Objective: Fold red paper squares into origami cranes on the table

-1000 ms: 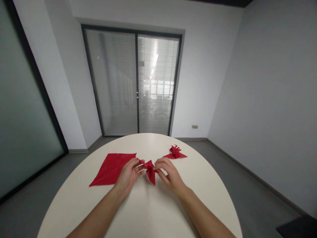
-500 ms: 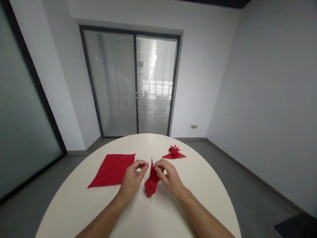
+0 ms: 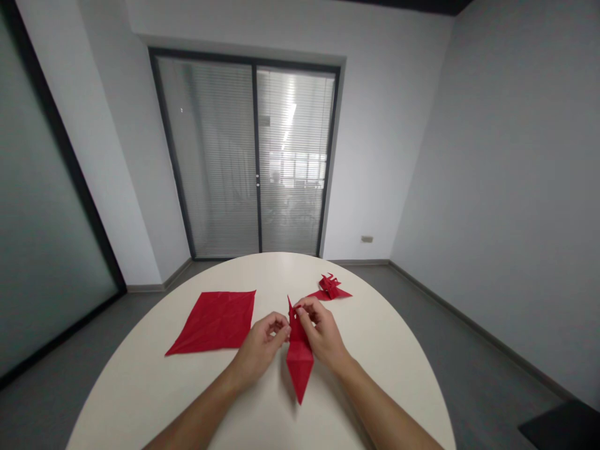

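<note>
A folded piece of red origami paper (image 3: 300,369) hangs just above the table, with one long point downward and a thin tip standing up at the top. My right hand (image 3: 323,331) pinches its upper right side between thumb and fingers. At the left edge of the paper, my left hand (image 3: 265,344) is closed with thumb and fingertips together against it; how much of the edge lies between them is partly hidden. Left of my hands, a flat red paper sheet (image 3: 213,322) rests on the table, showing faint creases.
Several-pointed red folded paper figures (image 3: 329,287) lie in a small group beyond my right hand. Everything rests on a round cream table (image 3: 360,400). Past its far edge stand a glass partition with blinds (image 3: 295,206) and grey walls.
The folded paper has turned so its lower point now faces down toward me and shows longer. My left hand has moved right and closer to me, meeting the paper's edge.
</note>
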`<state>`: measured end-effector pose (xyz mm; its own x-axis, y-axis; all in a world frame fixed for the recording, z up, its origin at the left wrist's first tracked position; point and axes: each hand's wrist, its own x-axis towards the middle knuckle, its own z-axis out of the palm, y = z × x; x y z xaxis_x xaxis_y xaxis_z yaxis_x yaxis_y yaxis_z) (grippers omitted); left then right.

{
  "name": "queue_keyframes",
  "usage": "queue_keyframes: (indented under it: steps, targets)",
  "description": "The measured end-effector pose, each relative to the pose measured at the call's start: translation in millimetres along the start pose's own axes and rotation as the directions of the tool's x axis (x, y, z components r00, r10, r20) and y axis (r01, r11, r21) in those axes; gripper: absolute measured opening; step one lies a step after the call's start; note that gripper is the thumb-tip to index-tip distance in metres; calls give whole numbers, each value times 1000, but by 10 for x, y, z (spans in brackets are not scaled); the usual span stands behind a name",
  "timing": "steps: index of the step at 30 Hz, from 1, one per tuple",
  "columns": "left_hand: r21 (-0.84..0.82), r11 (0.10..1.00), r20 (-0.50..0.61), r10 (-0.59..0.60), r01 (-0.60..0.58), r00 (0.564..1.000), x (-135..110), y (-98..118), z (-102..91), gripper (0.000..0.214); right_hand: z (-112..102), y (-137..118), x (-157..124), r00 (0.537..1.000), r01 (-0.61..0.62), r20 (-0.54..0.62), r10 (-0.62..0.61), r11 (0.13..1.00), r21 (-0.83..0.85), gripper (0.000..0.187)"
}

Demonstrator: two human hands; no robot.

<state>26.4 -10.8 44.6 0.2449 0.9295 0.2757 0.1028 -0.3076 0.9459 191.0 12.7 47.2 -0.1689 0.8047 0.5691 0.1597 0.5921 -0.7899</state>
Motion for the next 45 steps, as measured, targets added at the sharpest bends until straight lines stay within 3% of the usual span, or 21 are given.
queue_keyframes:
  steps: [6, 15, 20, 24, 29, 35, 39, 42, 45]
  targets:
    - [-71, 997, 36, -21, 23, 999, -32, -64, 32, 28, 50, -6, -14, 999, -39, -22, 42, 991, 127, 22]
    - [-248, 968, -94, -72, 46, 993, 41, -38, 24, 42, 140, -16, -48, 996, 13, -90, 11, 967, 256, 18]
    - [-364, 930, -166, -128, 60, 978, 55, -33, 69, 39, 120, -52, -36, 991, 42, -130, -16, 978, 202, 12]
    - [-430, 903, -162, -109, 30, 981, 48, -24, 61, 37, 88, -37, -27, 994, 70, -94, -59, 990, 121, 29]
    - [-394, 919, -64, -30, 3, 997, 14, -14, 72, 47, 73, 10, -23, 993, 91, -88, -82, 991, 98, 49]
    - [-395, 919, -148, -41, -21, 988, 8, -26, 136, 46, 113, -85, -46, 996, 49, -77, -34, 978, 203, 55]
    - [-380, 922, -241, -25, -71, 970, 4, 16, 137, 40, 138, -129, -42, 996, 46, -78, -38, 993, 108, 35]
    - [-372, 924, -224, 6, -91, 975, 0, 40, 141, 42, 134, -132, -19, 992, 26, -120, -28, 999, -23, 11]
    - [-371, 924, -206, 16, -93, 978, 12, 35, 147, 39, 120, -145, -9, 987, 5, -162, -18, 997, -80, 8]
